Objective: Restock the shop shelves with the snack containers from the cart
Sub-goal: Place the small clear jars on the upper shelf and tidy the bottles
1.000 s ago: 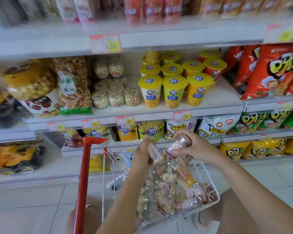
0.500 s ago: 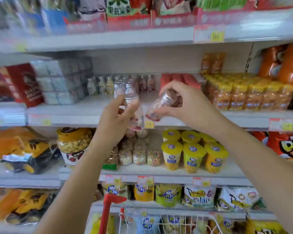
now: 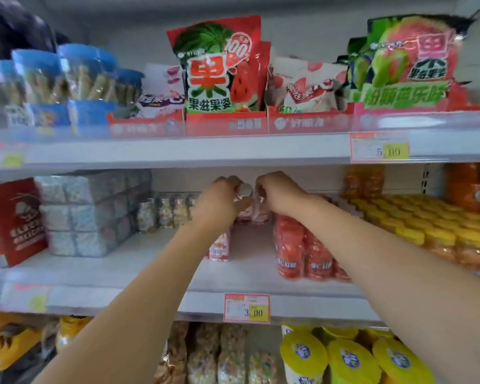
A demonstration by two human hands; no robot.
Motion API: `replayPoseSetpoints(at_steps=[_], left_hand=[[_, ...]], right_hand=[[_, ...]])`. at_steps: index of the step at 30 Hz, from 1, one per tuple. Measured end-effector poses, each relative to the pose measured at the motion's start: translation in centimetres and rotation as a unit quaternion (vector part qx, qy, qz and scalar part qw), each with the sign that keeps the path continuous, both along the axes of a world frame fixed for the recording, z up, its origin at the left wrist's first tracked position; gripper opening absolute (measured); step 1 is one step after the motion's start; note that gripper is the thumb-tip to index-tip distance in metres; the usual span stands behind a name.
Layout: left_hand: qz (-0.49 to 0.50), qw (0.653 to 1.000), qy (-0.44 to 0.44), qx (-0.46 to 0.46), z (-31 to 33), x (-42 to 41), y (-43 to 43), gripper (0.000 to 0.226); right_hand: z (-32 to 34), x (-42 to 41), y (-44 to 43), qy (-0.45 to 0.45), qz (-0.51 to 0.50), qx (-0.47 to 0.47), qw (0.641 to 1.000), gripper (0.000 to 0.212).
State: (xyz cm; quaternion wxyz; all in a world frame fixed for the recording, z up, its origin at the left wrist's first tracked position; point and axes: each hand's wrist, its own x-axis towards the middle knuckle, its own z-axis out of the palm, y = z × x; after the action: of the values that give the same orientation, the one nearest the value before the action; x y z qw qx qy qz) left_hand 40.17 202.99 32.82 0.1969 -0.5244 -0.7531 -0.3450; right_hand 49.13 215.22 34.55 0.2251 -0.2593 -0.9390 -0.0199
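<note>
Two snack containers are held at the back of the middle shelf (image 3: 250, 245), one in each hand. The left hand (image 3: 222, 200) is curled round the neck of a small silver-capped bottle (image 3: 245, 189), whose cap shows between thumb and fingers. The right hand (image 3: 280, 195) is closed from above on a second bottle (image 3: 261, 212) just beside the first, and most of its cap is covered by the fingers. Both bottles are kept upright and close together between the two hands. Whether their bases touch the shelf cannot be told.

The step in hand is judged to be the setting down of this pair, so neither bottle can be counted as placed until it is let go. Some stock of the same kind is already in place: a row of small bottles (image 3: 164, 212) is lined up along the back, to the left of the left hand, and a pink-labelled bottle (image 3: 219, 249) is stood near the front, partly hidden under the left forearm. A bare stretch of shelf is left in front of the hands, from the held bottles to the shelf edge, so room for more containers is judged to remain. Red jars (image 3: 291, 245) are packed just below the right hand, with yellow-lidded jars (image 3: 427, 225) further to its right.

The cart is not in view, so the number of containers left to be shelved cannot be judged.
</note>
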Motion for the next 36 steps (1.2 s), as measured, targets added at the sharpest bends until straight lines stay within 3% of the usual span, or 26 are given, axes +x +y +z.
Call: replayPoseSetpoints(at_steps=[11, 15, 19, 23, 29, 33, 36], left_hand=[[0.097, 0.972, 0.076, -0.200, 1.6, -5.1, 9.9, 0.026], [0.128, 0.947, 0.106, -0.274, 0.8, -6.5, 11.7, 0.038], [0.145, 0.941, 0.109, -0.286, 1.0, -7.4, 12.4, 0.039], [0.144, 0.935, 0.129, -0.298, 1.0, -7.6, 12.7, 0.042], [0.139, 0.935, 0.124, -0.301, 0.9, -8.0, 12.5, 0.056], [0.111, 0.944, 0.086, -0.298, 1.0, -8.0, 12.3, 0.051], [0.091, 0.953, 0.069, -0.279, 0.9, -7.7, 11.4, 0.043]], right_hand=[[-0.3, -6.2, 7.3, -0.095, -0.036, -0.052, 0.993, 0.045], [0.2, -7.5, 8.4, -0.137, -0.053, -0.053, 0.988, 0.036], [1.1, -8.6, 8.6, -0.173, -0.070, -0.061, 0.981, 0.036], [1.1, -8.4, 8.8, -0.197, -0.079, -0.125, 0.969, 0.027], [1.4, -8.7, 7.7, -0.217, -0.061, -0.165, 0.960, 0.020], [1.1, -8.4, 7.3, -0.196, -0.079, -0.135, 0.968, 0.046], [1.4, -6.9, 6.5, -0.173, -0.064, -0.113, 0.976, 0.023]])
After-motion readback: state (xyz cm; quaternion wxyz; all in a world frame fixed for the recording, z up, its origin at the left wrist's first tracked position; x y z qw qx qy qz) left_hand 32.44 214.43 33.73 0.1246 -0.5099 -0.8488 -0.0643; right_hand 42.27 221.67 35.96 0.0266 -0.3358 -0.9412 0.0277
